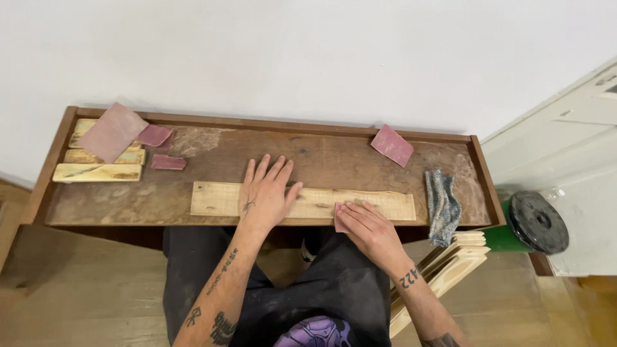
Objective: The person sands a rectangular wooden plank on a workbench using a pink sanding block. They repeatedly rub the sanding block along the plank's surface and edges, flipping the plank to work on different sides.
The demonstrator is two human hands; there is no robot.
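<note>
Workbench [193, 144] spans my view, raised rim. Long pale plank [218, 199] lies along its near edge, at 6 o'clock. My left hand [267, 193] lies flat on the plank's middle, fingers spread. My right hand [369, 225], at 3 o'clock from the left, presses pink sandpaper [339, 223] on the plank. Grey rag [442, 205] farther toward 3. Spare sandpaper sheet [392, 144] at 1.

The right hand [368, 226] hides most of a pink sandpaper piece [339, 222]; the stacked planks [443, 270] at lower right sit partly behind the forearm and counter [270, 160].
</note>
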